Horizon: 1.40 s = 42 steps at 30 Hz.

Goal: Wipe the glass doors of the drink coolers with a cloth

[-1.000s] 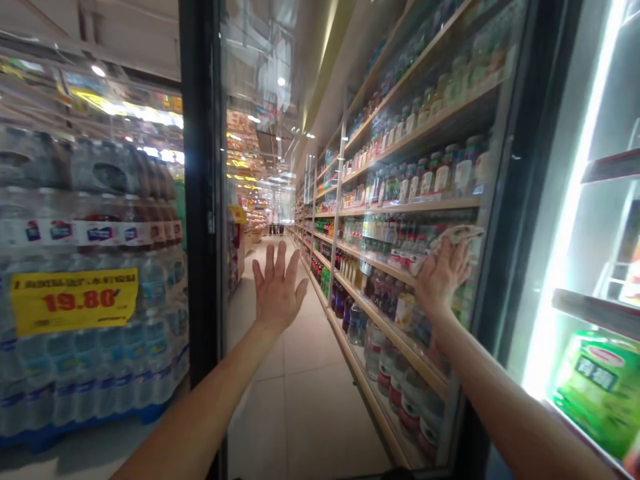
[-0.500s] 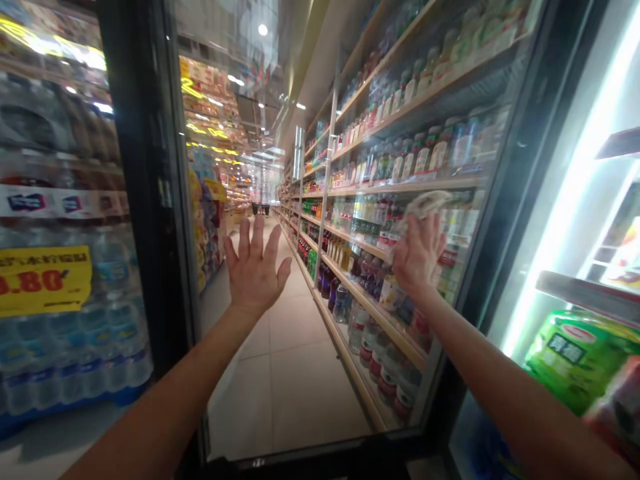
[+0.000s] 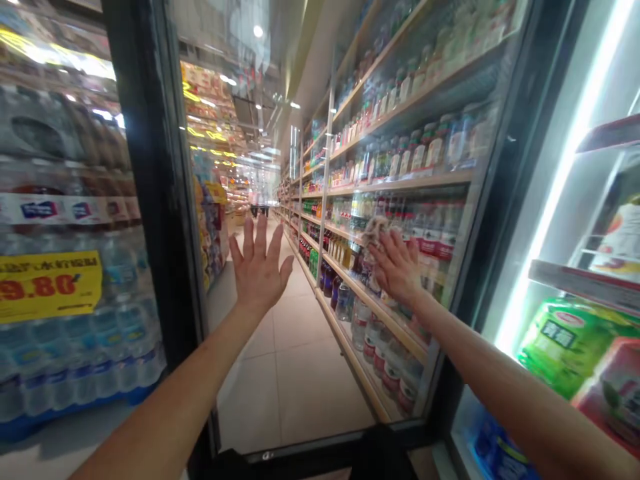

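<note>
A glass door (image 3: pixel 320 393) with a dark frame stands in front of me. My left hand (image 3: pixel 260 267) lies flat against the glass near its left side, fingers spread and nothing in it. On the right part of the pane, my right hand (image 3: pixel 397 267) presses a crumpled, light-coloured cloth (image 3: pixel 376 233) to the glass. The cloth bunches out past the fingertips, and part of it is hidden under the palm.
Shelves of bottles (image 3: pixel 400 180) and a tiled aisle floor (image 3: pixel 300 360) appear in the glass. Stacked bottled drinks (image 3: pixel 60 333) with a yellow price sign (image 3: pixel 50 287) stand at left. A lit cooler with a green package (image 3: pixel 557 343) is at right.
My right hand and the cloth have moved left and slightly down across the glass. My left hand keeps its place on the pane. The view has shifted slightly.
</note>
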### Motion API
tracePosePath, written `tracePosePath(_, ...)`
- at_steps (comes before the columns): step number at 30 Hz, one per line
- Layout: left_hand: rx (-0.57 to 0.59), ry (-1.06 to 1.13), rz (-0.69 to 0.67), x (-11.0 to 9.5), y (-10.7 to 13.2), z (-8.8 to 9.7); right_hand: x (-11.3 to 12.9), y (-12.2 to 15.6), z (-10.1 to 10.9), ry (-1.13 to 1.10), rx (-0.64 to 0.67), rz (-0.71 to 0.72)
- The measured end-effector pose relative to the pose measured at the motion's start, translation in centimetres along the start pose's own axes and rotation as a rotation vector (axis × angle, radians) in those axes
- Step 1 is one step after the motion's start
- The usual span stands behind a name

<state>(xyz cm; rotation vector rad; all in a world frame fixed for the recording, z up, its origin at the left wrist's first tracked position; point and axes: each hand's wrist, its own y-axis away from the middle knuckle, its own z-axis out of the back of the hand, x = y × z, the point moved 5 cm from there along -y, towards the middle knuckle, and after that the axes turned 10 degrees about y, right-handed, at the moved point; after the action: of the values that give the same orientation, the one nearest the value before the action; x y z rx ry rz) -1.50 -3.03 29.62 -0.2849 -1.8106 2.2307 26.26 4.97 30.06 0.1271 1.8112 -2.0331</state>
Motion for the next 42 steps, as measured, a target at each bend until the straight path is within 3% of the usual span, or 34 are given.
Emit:
tracePosePath(1, -0.008, -0.005, -0.009, 0.1, 0.0, 0.0, -0.5, -0.3, 0.1, 0.014, -0.020, -0.098)
tracePosePath(4, -0.034, -0.020, -0.034, 0.2, 0.1, -0.1, -3.1, -0.7, 0.5, 0.043, -0.125, -0.578)
tracePosePath(5, -0.043, -0.023, -0.036, 0.2, 0.1, -0.1, -3.0, -0.8, 0.5, 0.032, -0.141, -0.609)
tracePosePath(6, -0.048, -0.022, -0.035, 0.2, 0.1, 0.0, -2.2, -1.0, 0.5, 0.012, -0.136, -0.530)
tracePosePath(9, -0.047, -0.010, -0.029, 0.3, 0.2, 0.0, 1.6, -1.0, 0.1, -0.029, -0.059, -0.006)
tracePosePath(10, -0.045, -0.010, -0.032, 0.3, 0.2, 0.0, 2.0, -0.8, 0.1, -0.021, -0.056, 0.059)
tracePosePath(11, -0.044, -0.013, -0.036, 0.3, 0.2, 0.0, 1.6, -0.6, 0.1, -0.002, -0.076, 0.012)
tracePosePath(14, -0.054, -0.041, -0.054, 0.3, 0.2, 0.1, -1.9, 0.2, 0.4, 0.062, -0.189, -0.487)
tracePosePath(15, -0.059, -0.052, -0.059, 0.3, 0.2, 0.1, -2.3, 0.5, 0.4, 0.063, -0.203, -0.563)
tracePosePath(16, -0.063, -0.063, -0.065, 0.3, 0.3, 0.1, -2.0, 0.5, 0.3, 0.049, -0.195, -0.528)
tracePosePath(19, -0.066, -0.094, -0.080, 0.1, 0.5, 0.2, 1.7, 0.3, -0.1, -0.036, -0.102, -0.006)
tracePosePath(20, -0.062, -0.103, -0.086, 0.0, 0.7, 0.2, 2.6, 0.3, -0.2, -0.051, -0.093, 0.093)
tracePosePath(21, -0.057, -0.110, -0.093, -0.1, 0.9, 0.2, 2.7, 0.2, -0.1, -0.052, -0.105, 0.081)
tracePosePath(24, -0.049, -0.120, -0.107, -0.4, 1.6, 0.0, 1.1, -0.3, 0.4, 0.003, -0.228, -0.361)
tracePosePath(25, -0.054, -0.120, -0.107, -0.5, 1.7, 0.0, 1.1, -0.3, 0.5, 0.013, -0.252, -0.436)
tracePosePath(26, -0.061, -0.120, -0.104, -0.5, 1.9, 0.0, 1.8, -0.4, 0.5, 0.008, -0.252, -0.404)
tracePosePath(29, -0.064, -0.104, -0.092, -0.3, 2.3, 0.1, 5.7, -0.7, 0.4, -0.048, -0.201, 0.051)
tracePosePath(30, -0.054, -0.093, -0.090, -0.4, 2.4, 0.1, 6.4, -0.7, 0.4, -0.056, -0.193, 0.125)
tracePosePath(31, -0.049, -0.081, -0.092, -0.5, 2.4, 0.2, 6.5, -1.0, 0.5, -0.054, -0.202, 0.099)
tracePosePath(34, -0.061, -0.033, -0.145, -2.1, 2.0, 0.1, 4.8, -2.3, 0.8, -0.062, -0.263, -0.282)
tracePosePath(35, -0.062, -0.008, -0.188, -3.0, 1.7, -0.2, 4.7, -2.7, 0.8, -0.097, -0.267, -0.340)
tracePosePath(39, 0.029, 0.068, -0.376, -7.6, -0.7, -3.0, 6.4, -3.1, 1.1, -0.437, -0.217, -0.181)
tracePosePath(42, 0.049, 0.025, -0.412, -10.6, -2.3, -5.5, 6.1, -1.4, 1.2, -0.721, -0.216, -0.267)
